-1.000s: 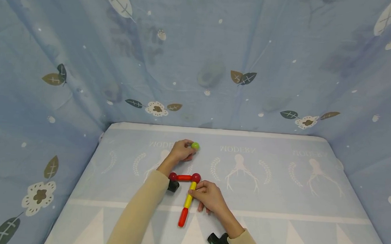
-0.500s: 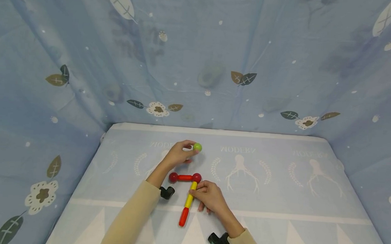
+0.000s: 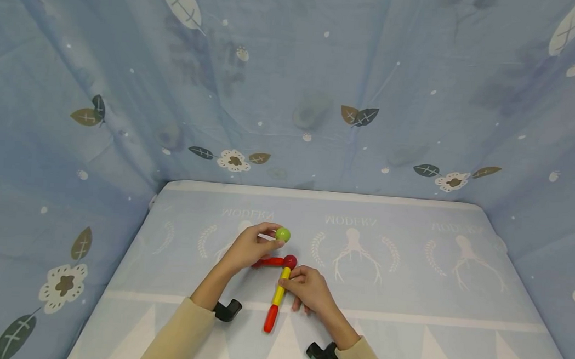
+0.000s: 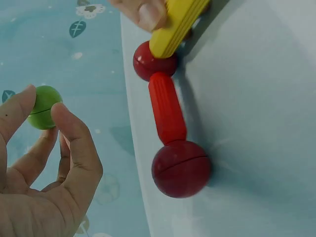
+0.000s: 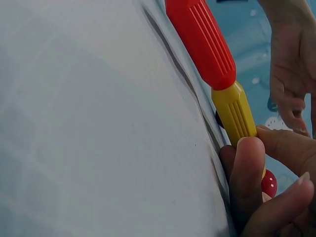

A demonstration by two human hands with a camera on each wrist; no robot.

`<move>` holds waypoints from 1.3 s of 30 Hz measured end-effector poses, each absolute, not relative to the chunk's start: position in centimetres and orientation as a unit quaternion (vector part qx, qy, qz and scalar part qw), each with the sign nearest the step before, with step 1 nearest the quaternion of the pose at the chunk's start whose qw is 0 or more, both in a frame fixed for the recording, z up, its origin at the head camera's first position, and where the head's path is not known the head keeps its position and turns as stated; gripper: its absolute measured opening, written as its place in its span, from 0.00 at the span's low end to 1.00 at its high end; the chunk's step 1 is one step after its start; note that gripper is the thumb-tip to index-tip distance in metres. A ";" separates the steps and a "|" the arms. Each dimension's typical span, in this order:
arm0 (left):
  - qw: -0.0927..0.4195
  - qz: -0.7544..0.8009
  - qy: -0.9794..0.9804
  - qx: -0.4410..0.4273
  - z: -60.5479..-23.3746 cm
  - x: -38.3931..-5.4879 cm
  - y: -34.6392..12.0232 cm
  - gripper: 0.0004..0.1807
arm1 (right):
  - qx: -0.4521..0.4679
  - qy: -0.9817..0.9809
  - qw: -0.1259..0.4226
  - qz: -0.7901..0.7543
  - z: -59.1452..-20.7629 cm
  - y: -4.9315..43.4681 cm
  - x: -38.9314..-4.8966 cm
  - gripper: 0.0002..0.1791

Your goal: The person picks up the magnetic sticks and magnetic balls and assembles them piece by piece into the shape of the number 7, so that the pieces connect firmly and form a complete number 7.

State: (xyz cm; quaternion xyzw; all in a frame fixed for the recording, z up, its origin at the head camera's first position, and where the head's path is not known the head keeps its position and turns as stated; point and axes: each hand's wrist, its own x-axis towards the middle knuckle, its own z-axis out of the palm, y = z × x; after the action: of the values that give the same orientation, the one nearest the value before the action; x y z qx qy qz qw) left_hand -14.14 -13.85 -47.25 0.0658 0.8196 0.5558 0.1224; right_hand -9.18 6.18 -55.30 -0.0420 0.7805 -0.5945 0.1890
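Between thumb and fingertips my left hand [image 3: 251, 247] pinches a green ball [image 3: 282, 234], raised above the table; a dark seam rings it in the left wrist view. My right hand [image 3: 309, 288] pinches a ribbed yellow rod [image 3: 279, 294] that lines up end to end with a red rod [image 3: 271, 318] pointing toward me. The yellow rod's far end meets a dark red ball [image 3: 289, 261]. From that ball a second red rod [image 4: 167, 108] runs left to another dark red ball [image 4: 181, 169], which my left hand mostly hides in the head view.
A light blue printed cloth covers the table [image 3: 409, 291]. Blue patterned curtains [image 3: 293, 92] hang behind it and along both sides. Black wrist devices sit at my left wrist [image 3: 228, 310] and right wrist [image 3: 321, 354].
My left hand first shifts slightly right, then comes back toward me with the green ball, now just beyond the joined rods. My right hand keeps its grip in the same place.
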 end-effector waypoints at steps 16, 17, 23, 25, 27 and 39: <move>0.136 0.564 0.812 0.061 -49.2 -8.5 -16.1 0.21 | -0.051 0.774 0.186 -0.603 -55.5 6.3 -9.0 0.21; 0.142 0.566 0.810 0.061 -49.4 -8.2 -16.2 0.21 | -0.050 0.774 0.186 -0.603 -55.5 6.3 -9.0 0.21; 0.174 0.564 0.804 0.072 -50.5 -7.0 -17.3 0.24 | -0.051 0.773 0.183 -0.605 -55.6 6.3 -9.1 0.22; 0.182 0.560 0.804 0.081 -50.8 -6.7 -17.6 0.23 | -0.053 0.775 0.181 -0.604 -55.6 6.3 -9.1 0.22; 0.191 0.555 0.805 0.087 -51.0 -6.4 -17.8 0.23 | -0.053 0.776 0.181 -0.603 -55.6 6.3 -9.1 0.22; 0.264 0.528 0.795 0.139 -51.4 -5.4 -18.8 0.17 | -0.050 0.772 0.182 -0.607 -55.5 6.2 -9.1 0.21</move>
State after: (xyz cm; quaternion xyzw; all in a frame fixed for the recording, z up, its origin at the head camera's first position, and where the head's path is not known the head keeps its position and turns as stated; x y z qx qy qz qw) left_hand -5.38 -18.79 -51.41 0.1391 0.7949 0.5282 0.2641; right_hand -9.08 6.22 -55.51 -0.0497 0.7723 -0.6066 0.1821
